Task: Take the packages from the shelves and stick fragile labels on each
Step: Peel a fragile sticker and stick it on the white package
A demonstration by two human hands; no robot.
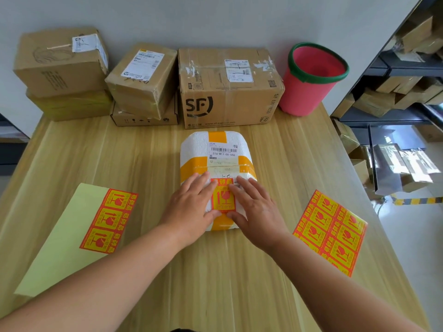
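A white foam package [217, 161] with yellow tape lay in the middle of the wooden desk [148, 164]. A red and yellow fragile label [223, 195] sat on the near end of its top. The left hand [191, 207] lay flat at 9 o'clock of the label, and the right hand [254, 207] lay flat at 3 o'clock of it. Both hands had their fingers spread out and pressed down on the package, with the fingertips touching the label's edges. Neither hand held anything in its grip.

At 9 o'clock from the package lay a pale backing sheet [60, 240] with three labels left on it. At 3 o'clock lay a full sheet of labels [332, 232].

At 12 o'clock, along the wall, stood brown boxes. The big SF box [227, 92] was just behind the foam package. A smaller taped box [143, 77] sat tilted on a flat box [143, 119] at 11 o'clock. Two stacked boxes [62, 73] stood at 10 o'clock. A pink bucket [311, 77] with a green rim stood at 1 o'clock.

Dark shelves [402, 68] with more packages were at 2 o'clock, off the desk.
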